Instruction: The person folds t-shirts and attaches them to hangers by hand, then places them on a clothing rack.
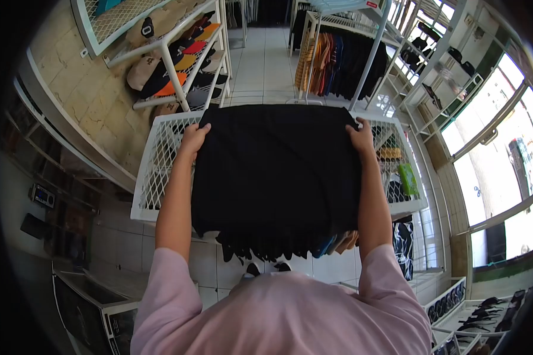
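Note:
A black cloth (278,171) lies spread out over the white mesh rack top (154,160), its near edge reaching the rack's front. My left hand (194,139) pinches the cloth's far left corner between thumb and fingers. At the far right corner, my right hand (361,135) grips the cloth in the same way. The cloth looks smooth, with a few faint creases. Dark garments (260,245) hang under the rack's near side, with blue and brown ones (334,244) at their right end.
Shelves of caps (183,71) stand at the back left. Behind the rack, coloured shirts (326,59) hang on another stand. A green packet (407,180) shows at the mesh rack's right side. Glass windows (491,130) line the right, and a display case (89,307) stands at lower left.

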`<state>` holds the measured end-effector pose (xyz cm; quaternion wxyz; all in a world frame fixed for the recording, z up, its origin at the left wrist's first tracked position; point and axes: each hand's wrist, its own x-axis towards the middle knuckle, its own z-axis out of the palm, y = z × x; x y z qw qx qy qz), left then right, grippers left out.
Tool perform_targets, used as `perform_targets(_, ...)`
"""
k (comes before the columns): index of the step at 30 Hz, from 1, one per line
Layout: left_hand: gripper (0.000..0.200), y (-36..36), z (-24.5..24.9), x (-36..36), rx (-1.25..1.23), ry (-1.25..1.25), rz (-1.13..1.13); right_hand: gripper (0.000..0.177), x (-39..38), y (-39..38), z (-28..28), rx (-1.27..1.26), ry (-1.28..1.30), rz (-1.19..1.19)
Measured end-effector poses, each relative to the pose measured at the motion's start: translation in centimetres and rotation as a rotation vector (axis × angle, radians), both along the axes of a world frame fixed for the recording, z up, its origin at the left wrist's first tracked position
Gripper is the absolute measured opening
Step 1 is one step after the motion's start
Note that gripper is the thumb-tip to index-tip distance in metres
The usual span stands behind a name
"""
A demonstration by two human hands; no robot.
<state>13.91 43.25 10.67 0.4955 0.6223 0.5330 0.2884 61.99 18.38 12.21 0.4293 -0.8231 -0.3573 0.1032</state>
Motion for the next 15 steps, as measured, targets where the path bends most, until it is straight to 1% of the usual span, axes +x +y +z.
perform_targets(1, 0.065, 0.4, -0.1, 0.3, 0.000, 0.020, 0.085, 0.076, -0.6, 0.0, 0.9, 0.008, -0.029, -0.066)
perform_targets(2, 0.080, 0.5, -0.2, 0.0, -0.048, 0.081, -0.008, 0.077, -0.1, 0.1, 0.0, -0.050, -0.014, -0.079)
perform_targets(3, 0.066, 0.9, -1.4, -0.5, 0.031, 0.104, -0.046, 0.077, 0.1, -0.2, -0.2, -0.064, -0.014, -0.035)
perform_targets(5, 0.041, 1.0, -5.9, -2.0, 0.179, 0.153, -0.117, 0.077, -0.2, -2.4, -1.1, -0.102, -0.014, 0.055)
perform_targets(6, 0.044, -4.3, -0.2, -1.9, 0.147, 0.072, -0.191, 0.082, -0.3, -3.8, -0.6, -0.112, 0.044, 0.165)
perform_targets(7, 0.044, -4.3, 0.6, -1.7, 0.100, 0.010, -0.162, 0.083, -0.1, -3.5, -0.7, -0.059, 0.014, 0.124)
perform_targets(9, 0.046, -4.6, 0.7, -1.9, -0.032, -0.098, -0.093, 0.085, -0.2, -3.4, -1.6, 0.010, -0.031, 0.047)
perform_targets(10, 0.049, -6.1, 2.7, -0.9, -0.052, -0.030, 0.007, 0.087, -1.1, -3.1, -0.4, -0.054, 0.019, 0.002)
perform_targets(12, 0.053, -5.8, 1.7, -1.6, -0.021, 0.014, -0.049, 0.087, -1.8, -3.8, -0.4, -0.118, 0.004, 0.043)
perform_targets(13, 0.055, -6.7, 2.9, -1.4, 0.000, 0.030, -0.076, 0.086, -1.9, -4.1, -0.1, -0.144, -0.010, 0.065)
perform_targets(14, 0.055, -8.5, 3.5, -2.1, -0.022, -0.004, -0.113, 0.087, -2.0, -5.3, -0.1, -0.144, 0.041, 0.094)
perform_targets(15, 0.056, -9.8, 3.0, -3.1, 0.044, 0.035, -0.153, 0.087, -2.4, -6.9, -0.1, -0.137, -0.004, 0.120)
